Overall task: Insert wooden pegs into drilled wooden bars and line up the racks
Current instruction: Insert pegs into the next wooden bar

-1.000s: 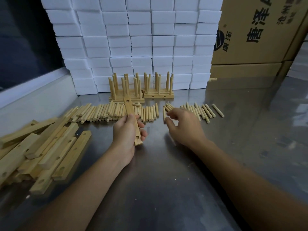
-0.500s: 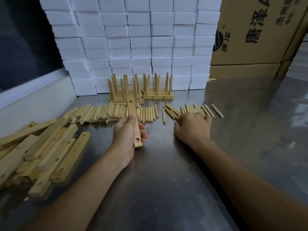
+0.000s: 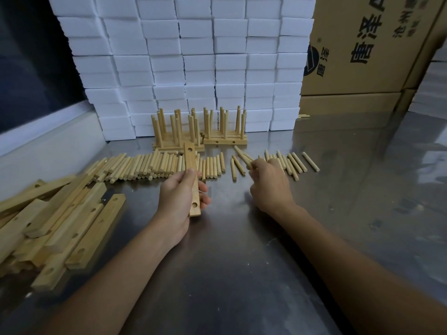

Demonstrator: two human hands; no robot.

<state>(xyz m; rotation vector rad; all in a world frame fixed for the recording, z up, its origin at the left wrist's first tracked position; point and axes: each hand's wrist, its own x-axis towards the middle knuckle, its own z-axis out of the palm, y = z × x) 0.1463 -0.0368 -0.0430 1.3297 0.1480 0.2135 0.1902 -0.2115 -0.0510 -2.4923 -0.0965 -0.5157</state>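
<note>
My left hand (image 3: pixel 177 194) grips a drilled wooden bar (image 3: pixel 190 160) that points away from me, with a hole showing at each end. My right hand (image 3: pixel 269 183) rests among the loose pegs on the right (image 3: pixel 294 162) and pinches a wooden peg (image 3: pixel 242 154) that sticks out to the upper left from its fingers. A long row of pegs (image 3: pixel 135 165) lies left of centre on the steel table (image 3: pixel 242 262). Finished racks (image 3: pixel 225 130) with upright pegs stand at the back.
A heap of drilled bars (image 3: pixel 55 221) lies at the left. A wall of white foam blocks (image 3: pixel 188 64) stands behind the racks. Cardboard boxes (image 3: pixel 362 56) fill the back right. A low white ledge (image 3: pixel 43 151) borders the table on the left.
My right hand reached right into the loose pegs, closed on one, and has drawn back slightly with it. The left hand has kept the bar nearly still.
</note>
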